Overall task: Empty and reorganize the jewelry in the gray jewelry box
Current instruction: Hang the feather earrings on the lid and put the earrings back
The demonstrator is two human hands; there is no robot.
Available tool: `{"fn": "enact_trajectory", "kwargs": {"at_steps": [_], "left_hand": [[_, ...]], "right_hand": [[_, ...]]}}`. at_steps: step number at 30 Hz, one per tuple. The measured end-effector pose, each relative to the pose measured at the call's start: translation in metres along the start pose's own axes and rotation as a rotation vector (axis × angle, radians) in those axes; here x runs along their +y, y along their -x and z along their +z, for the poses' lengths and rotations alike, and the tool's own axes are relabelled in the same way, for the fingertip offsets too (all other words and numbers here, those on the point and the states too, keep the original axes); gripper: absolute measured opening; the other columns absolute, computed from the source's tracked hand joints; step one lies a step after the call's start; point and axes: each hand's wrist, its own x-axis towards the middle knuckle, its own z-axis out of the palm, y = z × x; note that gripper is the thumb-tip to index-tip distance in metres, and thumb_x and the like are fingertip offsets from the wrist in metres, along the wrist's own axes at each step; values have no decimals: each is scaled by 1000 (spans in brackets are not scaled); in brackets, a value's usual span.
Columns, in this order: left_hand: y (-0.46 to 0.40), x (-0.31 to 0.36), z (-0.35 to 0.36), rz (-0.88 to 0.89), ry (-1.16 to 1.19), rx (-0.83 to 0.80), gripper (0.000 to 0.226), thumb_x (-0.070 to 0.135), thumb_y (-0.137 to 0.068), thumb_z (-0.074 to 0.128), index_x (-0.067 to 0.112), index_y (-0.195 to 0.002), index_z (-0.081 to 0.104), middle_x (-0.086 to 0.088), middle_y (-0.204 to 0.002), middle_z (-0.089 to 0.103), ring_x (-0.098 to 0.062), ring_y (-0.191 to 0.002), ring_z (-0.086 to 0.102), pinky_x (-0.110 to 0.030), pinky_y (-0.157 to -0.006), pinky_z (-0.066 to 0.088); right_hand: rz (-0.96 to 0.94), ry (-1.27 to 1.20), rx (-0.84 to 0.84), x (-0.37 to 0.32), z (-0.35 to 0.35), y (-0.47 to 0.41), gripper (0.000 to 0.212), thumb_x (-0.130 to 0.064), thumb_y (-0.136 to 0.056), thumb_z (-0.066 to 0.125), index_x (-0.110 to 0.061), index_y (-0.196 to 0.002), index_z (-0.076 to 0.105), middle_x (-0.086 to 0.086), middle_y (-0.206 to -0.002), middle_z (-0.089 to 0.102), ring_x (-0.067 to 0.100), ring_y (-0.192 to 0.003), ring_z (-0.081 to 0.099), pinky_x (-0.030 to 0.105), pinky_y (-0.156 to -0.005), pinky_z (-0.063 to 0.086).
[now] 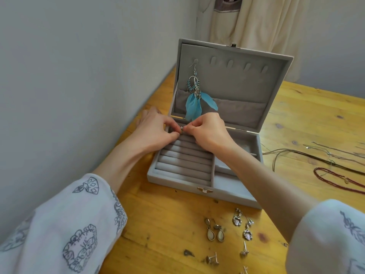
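Observation:
The gray jewelry box (173, 179) stands open on the wooden table, its lid upright. A blue feather earring (194, 99) hangs from a hook inside the lid. Over the far end of the ring rolls (183, 161), my left hand (153, 129) and my right hand (209, 131) meet fingertip to fingertip. Between them they pinch a small silver piece (181, 128), too small to identify. The compartments on the box's right side are partly hidden by my right forearm.
Several earrings lie on the table in front of the box: a teardrop pair (215, 232), a silver heart pair (243, 224) and small studs (213, 259). Cords and thin chains (316, 153) and a dark red bead necklace (335, 178) lie right. A wall runs close on the left.

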Motion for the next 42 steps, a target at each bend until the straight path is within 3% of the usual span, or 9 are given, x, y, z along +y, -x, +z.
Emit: {"fn": "enact_trajectory", "kwargs": {"at_steps": [7, 11, 19, 21, 24, 26, 31, 36, 42], "left_hand": [[-2, 2, -2, -23, -7, 40, 15, 28, -80, 65, 35, -92, 71, -3, -95, 38, -28, -113, 40, -41, -98, 36], [0, 2, 1, -3, -28, 64, 15, 27, -82, 62, 33, -93, 71, -2, -93, 36, -25, -111, 38, -37, -95, 33], [0, 4, -2, 15, -179, 75, 17, 31, -85, 56, 37, -95, 69, -1, -96, 35, -25, -112, 36, -36, -93, 28], [0, 3, -2, 7, -180, 55, 19, 30, -86, 54, 35, -96, 69, -1, -96, 35, -27, -113, 36, -36, -93, 28], [0, 3, 0, -12, -154, 30, 19, 29, -88, 52, 33, -99, 68, -2, -97, 35, -27, -114, 35, -36, -94, 28], [0, 2, 1, -23, -131, 24, 19, 29, -89, 53, 32, -100, 68, -4, -100, 38, -27, -116, 34, -36, -95, 28], [-1, 5, 3, -79, -96, 50, 19, 25, -89, 54, 30, -100, 69, -8, -113, 45, -28, -118, 33, -37, -98, 27], [2, 9, 8, -21, -252, 130, 18, 25, -89, 54, 27, -102, 66, -6, -113, 44, -27, -115, 32, -37, -92, 26], [3, 7, 4, 44, -437, 184, 21, 31, -88, 55, 25, -105, 66, -6, -112, 42, -28, -112, 34, -39, -89, 27]], "right_hand": [[-18, 61, 8, 1, -3, -2, 16, -23, -85, 64, -10, -81, 73, 1, -73, 58, 21, -88, 56, 33, -76, 46], [-52, 152, -42, 1, -6, -2, 20, -23, -87, 61, -13, -69, 65, -4, -63, 51, 19, -82, 52, 27, -68, 36], [-202, 320, -28, 2, -1, -1, 16, -23, -89, 58, -14, -94, 70, 9, -94, 67, 27, -95, 59, 35, -83, 47], [-209, 305, -39, 2, -2, -1, 16, -23, -89, 58, -14, -94, 70, 4, -85, 66, 21, -88, 59, 32, -78, 47], [-143, 122, -92, -1, -4, -1, 15, -19, -89, 59, -11, -88, 71, -9, -57, 50, 5, -57, 45, 23, -56, 38], [-95, 64, -113, -2, -4, -2, 15, -18, -88, 59, -12, -83, 70, -8, -54, 46, 5, -55, 41, 20, -51, 37], [-49, 114, -128, -3, 1, -5, 18, -20, -88, 59, -11, -76, 68, -1, -58, 49, 16, -62, 46, 30, -59, 41], [-123, 243, -71, -1, 3, -7, 13, -21, -87, 61, -14, -88, 72, 7, -89, 67, 25, -94, 59, 35, -81, 49], [-229, 456, -15, -1, 4, -5, 14, -26, -89, 56, -16, -95, 64, 13, -101, 63, 34, -97, 57, 41, -81, 49]]}}
